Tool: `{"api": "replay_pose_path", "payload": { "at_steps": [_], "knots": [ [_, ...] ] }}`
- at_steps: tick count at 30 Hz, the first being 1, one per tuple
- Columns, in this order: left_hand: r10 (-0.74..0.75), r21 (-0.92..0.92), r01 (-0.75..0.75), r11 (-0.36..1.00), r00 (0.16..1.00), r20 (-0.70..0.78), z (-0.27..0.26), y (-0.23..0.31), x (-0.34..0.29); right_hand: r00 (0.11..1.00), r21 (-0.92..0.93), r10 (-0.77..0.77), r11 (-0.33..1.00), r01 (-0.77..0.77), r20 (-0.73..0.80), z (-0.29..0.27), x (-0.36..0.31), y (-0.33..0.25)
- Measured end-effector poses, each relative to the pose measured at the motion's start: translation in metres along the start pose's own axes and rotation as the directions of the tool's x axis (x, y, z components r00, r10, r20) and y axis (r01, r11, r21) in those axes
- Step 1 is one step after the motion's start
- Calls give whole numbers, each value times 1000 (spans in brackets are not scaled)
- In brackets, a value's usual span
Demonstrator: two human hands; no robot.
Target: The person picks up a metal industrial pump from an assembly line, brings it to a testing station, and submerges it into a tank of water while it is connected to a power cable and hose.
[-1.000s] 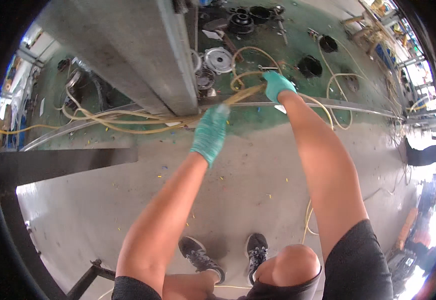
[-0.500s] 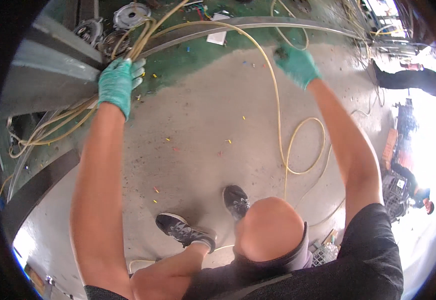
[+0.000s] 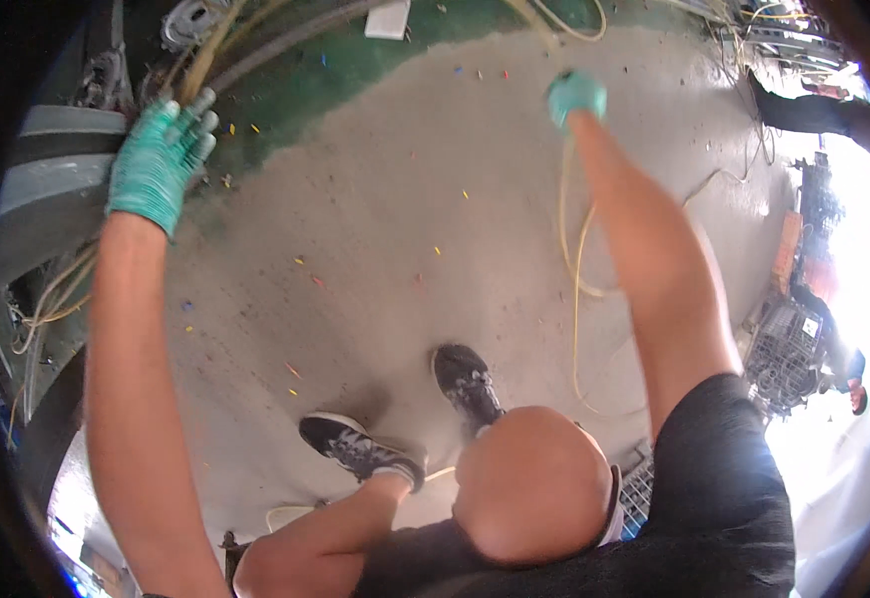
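In the head view, your left hand (image 3: 159, 164) curls its fingers around the yellowish hose bundle (image 3: 201, 68), upper left; your right hand (image 3: 576, 97) appears closed on a hose strand (image 3: 562, 199), upper right. Likely light, flexible; grip strands together.

Left hand (image 3: 161, 164): now near the left edge of view, holding the hose bundle (image 3: 195, 75); one second ago, close to the middle.
Right hand (image 3: 576, 97): now a fist around a hose strand (image 3: 562, 194); half a second ago, just beside it.
Hose strand: now drops from that fist toward the floor, no longer arching across the upper view.
Metal column (image 3: 61, 184): slides from upper middle to the left edge.
Round metal cover (image 3: 195, 25): now partly cut off by the top edge.
Shoes (image 3: 355, 447): higher in view, toes turned farther left than one second ago.
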State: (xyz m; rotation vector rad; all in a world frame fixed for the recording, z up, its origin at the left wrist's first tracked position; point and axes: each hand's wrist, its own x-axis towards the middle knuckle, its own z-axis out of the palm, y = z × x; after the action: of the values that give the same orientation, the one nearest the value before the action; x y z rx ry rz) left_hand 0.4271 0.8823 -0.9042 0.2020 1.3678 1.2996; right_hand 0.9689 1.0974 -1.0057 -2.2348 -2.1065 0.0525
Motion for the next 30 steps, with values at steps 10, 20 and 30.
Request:
{"api": "replay_pose_path", "payload": {
  "at_steps": [10,20,30],
  "knots": [
    [-15,64,16,998,1000,-25,1,1,7,960,120,-282,953,279,1,-124,136,19],
    [239,417,-214,883,971,-8,28,0,-48,541,545,-374,815,-194,753,-63,-236,-32],
    [609,808,-488,331,764,212,53,-15,-83,414,655,-546,732,-188,729,-49,-282,-121]
  ]
}}
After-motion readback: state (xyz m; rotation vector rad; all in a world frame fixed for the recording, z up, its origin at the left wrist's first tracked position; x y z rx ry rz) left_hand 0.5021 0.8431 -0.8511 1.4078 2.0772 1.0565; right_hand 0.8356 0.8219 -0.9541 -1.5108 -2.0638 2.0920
